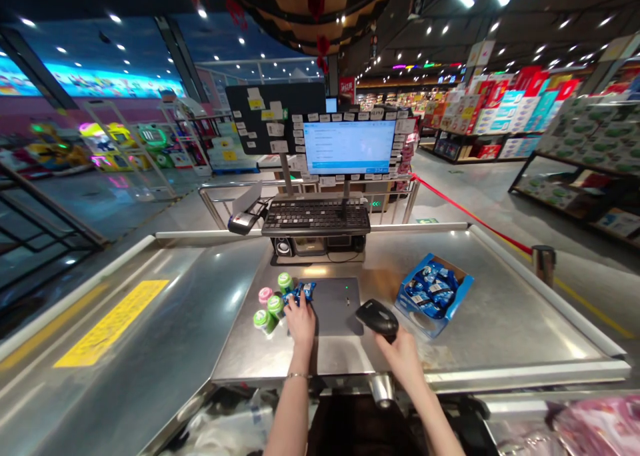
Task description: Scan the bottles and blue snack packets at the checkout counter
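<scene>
My right hand is wrapped round the handle of a black barcode scanner, whose head points up and left. At the left edge of a dark grey pad, my left hand has its fingers on a small shiny blue packet, and part of the packet is hidden under them. Just left of that hand stand several small round tubs, green ones and a pink one. To the right of the scanner, an open blue carton contains several more blue packets.
A keyboard rests on a raised stand behind the pad, below a lit monitor. Left of it is a card terminal. The metal counter has raised edges. A red belt runs to a post at right.
</scene>
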### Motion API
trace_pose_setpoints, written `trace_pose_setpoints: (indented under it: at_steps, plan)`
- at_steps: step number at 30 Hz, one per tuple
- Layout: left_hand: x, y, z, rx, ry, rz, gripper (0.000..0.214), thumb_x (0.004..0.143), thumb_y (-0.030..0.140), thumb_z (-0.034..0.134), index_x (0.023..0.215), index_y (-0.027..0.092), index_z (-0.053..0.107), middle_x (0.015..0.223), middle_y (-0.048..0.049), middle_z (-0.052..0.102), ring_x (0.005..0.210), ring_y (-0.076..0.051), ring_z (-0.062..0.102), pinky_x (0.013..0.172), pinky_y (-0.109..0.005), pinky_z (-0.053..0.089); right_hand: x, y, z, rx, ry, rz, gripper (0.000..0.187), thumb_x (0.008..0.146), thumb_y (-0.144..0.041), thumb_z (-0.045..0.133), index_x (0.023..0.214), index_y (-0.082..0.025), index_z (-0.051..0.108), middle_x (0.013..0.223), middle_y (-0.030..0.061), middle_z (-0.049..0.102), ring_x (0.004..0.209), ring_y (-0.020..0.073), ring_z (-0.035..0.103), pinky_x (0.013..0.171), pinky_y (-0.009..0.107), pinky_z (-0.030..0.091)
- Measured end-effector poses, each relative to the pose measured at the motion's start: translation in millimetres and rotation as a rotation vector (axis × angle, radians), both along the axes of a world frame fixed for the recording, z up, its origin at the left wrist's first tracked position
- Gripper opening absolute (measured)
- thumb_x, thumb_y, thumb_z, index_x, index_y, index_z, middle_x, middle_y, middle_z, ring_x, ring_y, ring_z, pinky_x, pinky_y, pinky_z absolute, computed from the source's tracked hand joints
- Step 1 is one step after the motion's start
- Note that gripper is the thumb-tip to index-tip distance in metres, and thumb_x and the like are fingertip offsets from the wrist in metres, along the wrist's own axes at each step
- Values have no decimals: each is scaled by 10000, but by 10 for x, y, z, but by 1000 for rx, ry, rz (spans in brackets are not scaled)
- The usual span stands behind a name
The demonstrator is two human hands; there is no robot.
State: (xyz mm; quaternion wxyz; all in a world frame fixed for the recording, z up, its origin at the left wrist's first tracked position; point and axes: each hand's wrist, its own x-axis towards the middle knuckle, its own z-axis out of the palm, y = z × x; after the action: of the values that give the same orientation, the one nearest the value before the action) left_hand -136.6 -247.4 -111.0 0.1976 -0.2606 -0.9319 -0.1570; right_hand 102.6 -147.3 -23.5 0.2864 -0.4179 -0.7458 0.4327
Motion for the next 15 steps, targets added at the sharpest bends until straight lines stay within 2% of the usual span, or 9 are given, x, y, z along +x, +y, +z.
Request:
trace_pose_setpoints:
  at_steps: [4, 6, 8, 12, 15]
  plan:
    - [-55, 41, 116, -50, 10, 80, 436, 853, 234, 405, 1263, 116, 498, 1139, -201, 497, 908, -290, 484, 730, -414, 438, 68, 76, 30, 7, 21, -18, 293, 696, -357, 536, 857, -149, 665, 696, 66, 711, 686, 260, 666, 605, 322, 491]
    - [20, 104, 205, -56, 36, 115, 440, 852, 237, 406, 1263, 96, 479, 1171, -212, 484, 915, -313, 484, 691, -416, 436, 115, 130, 30, 26, 31, -43, 291, 689, -347, 536, 859, -153, 669, 706, 63, 715, 699, 259, 669, 615, 320, 495]
    - [178, 224, 310, -39, 66, 78, 434, 859, 236, 397, 1268, 109, 464, 1252, -206, 445, 944, -322, 481, 688, -416, 437, 169, 189, 33, 26, 57, -81, 292, 674, -349, 548, 852, -156, 676, 733, 66, 723, 725, 264, 673, 628, 321, 500]
    - [690, 652, 547, 29, 39, -213, 305, 877, 244, 410, 1130, 172, 565, 1225, -142, 486, 1033, -284, 475, 788, -408, 444, 305, 319, 56, -1, 113, -183, 330, 662, -383, 569, 850, -141, 690, 750, 92, 731, 741, 281, 681, 639, 329, 512]
    - [1125, 1064, 719, 151, -56, -522, 232, 878, 226, 436, 1035, 191, 603, 1156, -100, 540, 1065, -231, 488, 899, -388, 427, 438, 431, 62, -20, 135, -260, 383, 682, -424, 579, 897, -129, 693, 752, 105, 734, 751, 289, 688, 639, 332, 520]
